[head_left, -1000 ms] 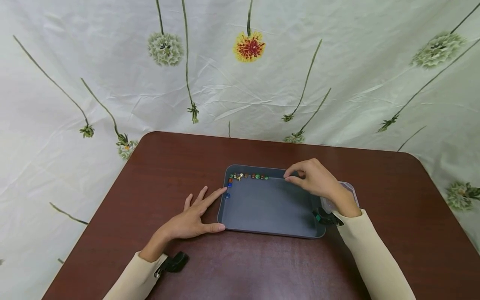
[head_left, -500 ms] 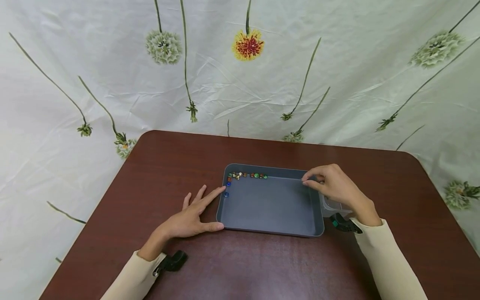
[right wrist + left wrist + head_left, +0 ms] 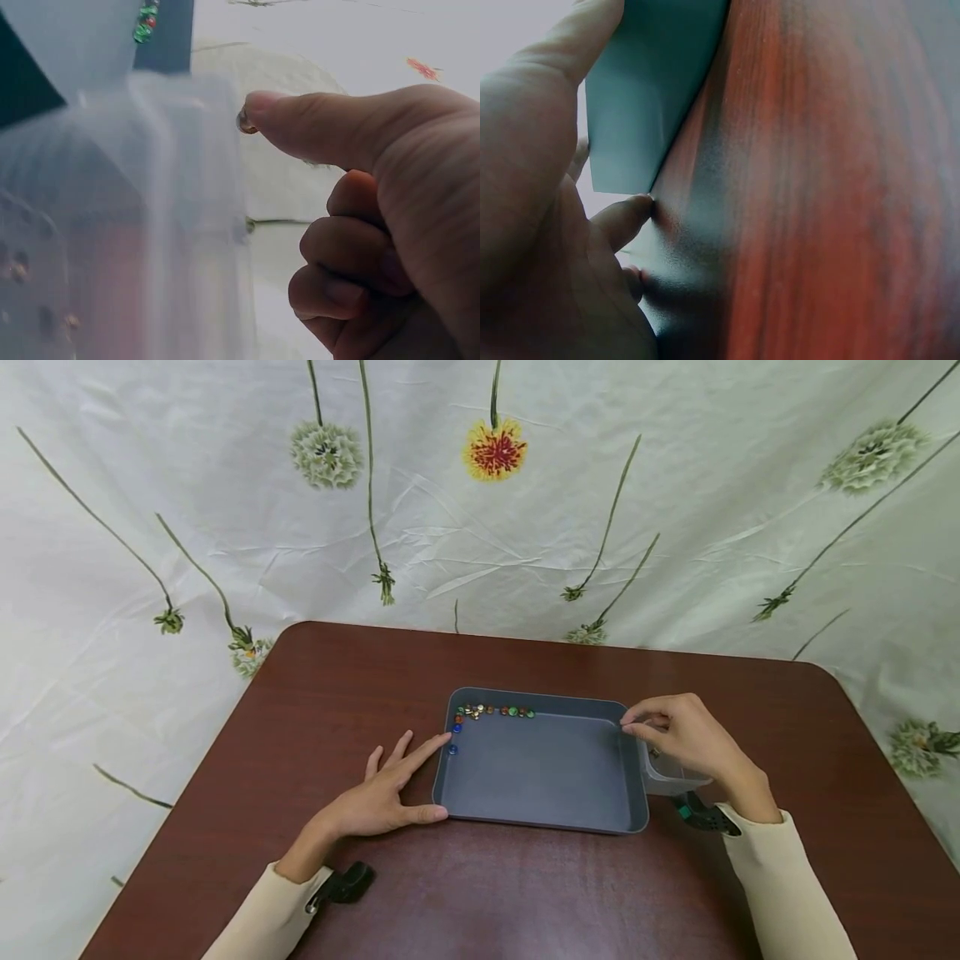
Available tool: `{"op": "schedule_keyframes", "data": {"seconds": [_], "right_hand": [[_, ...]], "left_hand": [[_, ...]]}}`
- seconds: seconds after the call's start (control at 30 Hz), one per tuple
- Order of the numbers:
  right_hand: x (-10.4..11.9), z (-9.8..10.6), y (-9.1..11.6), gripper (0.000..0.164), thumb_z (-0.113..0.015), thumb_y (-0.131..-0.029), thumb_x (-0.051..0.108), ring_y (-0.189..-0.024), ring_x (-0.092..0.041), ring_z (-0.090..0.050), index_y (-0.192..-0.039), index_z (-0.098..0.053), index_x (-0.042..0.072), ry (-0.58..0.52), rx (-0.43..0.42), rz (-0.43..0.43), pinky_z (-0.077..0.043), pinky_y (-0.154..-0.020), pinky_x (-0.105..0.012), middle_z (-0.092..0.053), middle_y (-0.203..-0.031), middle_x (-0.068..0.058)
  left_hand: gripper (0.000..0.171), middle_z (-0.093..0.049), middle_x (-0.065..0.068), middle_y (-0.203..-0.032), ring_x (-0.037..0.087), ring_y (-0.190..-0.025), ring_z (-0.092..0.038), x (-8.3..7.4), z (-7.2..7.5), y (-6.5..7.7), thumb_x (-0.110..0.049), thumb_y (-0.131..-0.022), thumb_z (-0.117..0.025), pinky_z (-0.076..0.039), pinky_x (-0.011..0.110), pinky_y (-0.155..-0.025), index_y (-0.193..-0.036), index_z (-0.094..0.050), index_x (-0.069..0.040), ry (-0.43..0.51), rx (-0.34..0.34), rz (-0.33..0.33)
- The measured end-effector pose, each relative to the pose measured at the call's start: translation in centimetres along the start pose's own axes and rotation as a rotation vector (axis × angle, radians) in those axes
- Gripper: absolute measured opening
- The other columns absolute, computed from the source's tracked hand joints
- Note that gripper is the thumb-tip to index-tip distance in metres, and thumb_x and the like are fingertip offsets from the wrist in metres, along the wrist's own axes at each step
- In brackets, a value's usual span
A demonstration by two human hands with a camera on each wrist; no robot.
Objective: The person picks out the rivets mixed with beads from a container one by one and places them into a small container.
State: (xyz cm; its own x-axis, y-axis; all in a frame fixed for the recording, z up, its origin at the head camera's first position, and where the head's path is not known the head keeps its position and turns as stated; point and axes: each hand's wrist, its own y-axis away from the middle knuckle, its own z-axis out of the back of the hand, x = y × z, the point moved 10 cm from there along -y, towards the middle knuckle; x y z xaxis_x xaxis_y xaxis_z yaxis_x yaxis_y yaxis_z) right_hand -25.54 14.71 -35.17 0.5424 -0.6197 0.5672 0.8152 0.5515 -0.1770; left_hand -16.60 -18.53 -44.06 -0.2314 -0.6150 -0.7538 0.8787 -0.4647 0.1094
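My left hand (image 3: 386,797) lies spread on the table, its index fingertip and thumb at the left rim of a grey rectangular tray (image 3: 547,777). My right hand (image 3: 690,735) is over the tray's right rim, close above a clear plastic box (image 3: 663,787). In the right wrist view, a small shiny bead (image 3: 244,122) shows at the thumb tip, pinched there, with the other fingers curled. A row of colored beads (image 3: 513,712) runs along the tray's far edge, red, green and gold. Blue beads (image 3: 453,749) sit by its left edge.
Several small beads (image 3: 71,322) show blurred inside the clear box, right of the tray. The brown wooden table (image 3: 360,677) extends on all sides of the tray. A white flower-printed cloth (image 3: 420,502) hangs behind the table.
My right hand has moved right, from over the tray's far edge to its right rim beside the clear box. The left hand and the beads in the tray stay in place.
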Motion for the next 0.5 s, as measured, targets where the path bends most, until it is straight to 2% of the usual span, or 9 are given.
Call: {"op": "schedule_keyframes", "data": {"seconds": [0.23,0.4,0.5], "right_hand": [[-1.0,1.8,1.2,0.01,-0.075,-0.089,0.003,-0.052,0.0,-0.037,-0.095,-0.078,0.009,0.025,-0.045,-0.037,-0.034,-0.049,-0.022,-0.076,-0.087,-0.005],[-2.0,2.2,2.0,0.009,-0.075,-0.089,0.004,-0.059,-0.001,-0.05,-0.095,-0.078,0.011,0.045,-0.047,-0.075,-0.04,-0.053,-0.022,-0.076,-0.091,-0.005],[-2.3,2.5,2.3,0.011,-0.076,-0.087,0.002,-0.055,-0.001,-0.045,-0.095,-0.078,0.01,0.052,-0.056,-0.087,-0.039,-0.051,-0.023,-0.076,-0.091,-0.006]], "left_hand": [[0.094,-0.02,0.003,-0.167,0.04,-0.155,0.008,-0.1,0.1,-0.1,-0.047,-0.088,-0.075,0.015,0.07,-0.112,-0.161,-0.017,-0.035,-0.003,-0.003,0.0],[0.094,-0.021,0.003,-0.167,0.04,-0.155,0.008,-0.1,0.1,-0.1,-0.047,-0.088,-0.075,0.015,0.07,-0.112,-0.161,-0.017,-0.036,-0.006,-0.005,0.004],[0.094,-0.021,0.003,-0.167,0.04,-0.155,0.008,-0.1,0.0,-0.1,-0.047,-0.088,-0.075,0.015,0.07,-0.112,-0.161,-0.017,-0.036,-0.005,-0.006,0.003]]}}
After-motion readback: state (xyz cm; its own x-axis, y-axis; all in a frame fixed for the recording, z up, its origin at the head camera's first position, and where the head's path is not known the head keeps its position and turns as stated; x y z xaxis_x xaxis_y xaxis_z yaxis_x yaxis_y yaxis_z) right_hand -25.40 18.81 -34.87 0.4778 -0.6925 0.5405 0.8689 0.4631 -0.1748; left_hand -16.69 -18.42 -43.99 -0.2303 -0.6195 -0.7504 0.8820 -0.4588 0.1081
